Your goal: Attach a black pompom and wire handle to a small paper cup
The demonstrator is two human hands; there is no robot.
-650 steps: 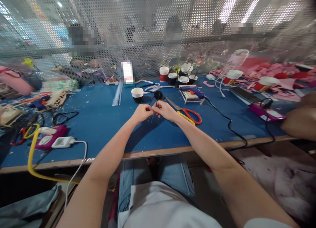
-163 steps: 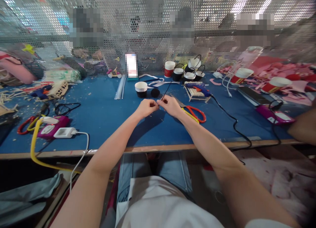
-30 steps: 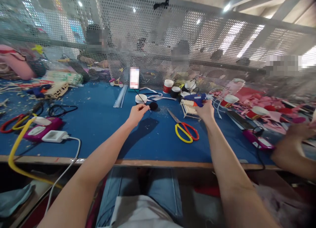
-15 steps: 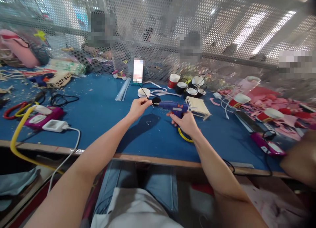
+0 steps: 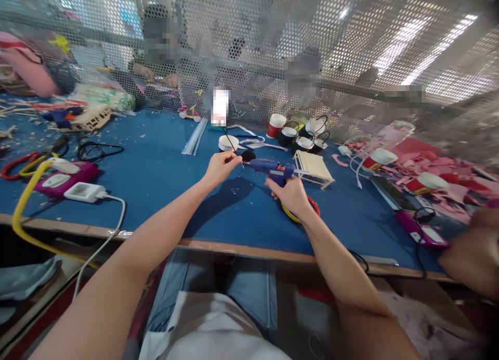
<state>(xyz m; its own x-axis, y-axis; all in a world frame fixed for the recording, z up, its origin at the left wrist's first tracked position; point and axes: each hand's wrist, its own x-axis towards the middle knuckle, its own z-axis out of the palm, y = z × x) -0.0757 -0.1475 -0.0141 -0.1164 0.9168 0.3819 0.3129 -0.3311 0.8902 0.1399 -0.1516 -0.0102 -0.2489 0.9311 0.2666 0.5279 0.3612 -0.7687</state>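
Observation:
My left hand (image 5: pixel 219 167) pinches a thin black strip (image 5: pixel 229 140) that rises up and back from my fingers. My right hand (image 5: pixel 290 194) grips a blue hot glue gun (image 5: pixel 270 168), and its nozzle points left at the spot where my left fingers hold the strip. A small black disc (image 5: pixel 247 155) lies on the blue table (image 5: pixel 156 167) just behind the nozzle. A white-rimmed black cup (image 5: pixel 227 143) stands behind my left hand.
Scissors with red and yellow handles (image 5: pixel 310 206) lie under my right wrist, beside a small wooden stand (image 5: pixel 314 166). More small cups (image 5: pixel 296 133) stand at the back. White and purple power strips (image 5: pixel 72 185) sit left. Another person's arm (image 5: pixel 473 256) is at the right edge.
My right hand reached right to the wooden stand, took the glue gun and brought it left to my left hand. My left hand kept its hold on the strip.

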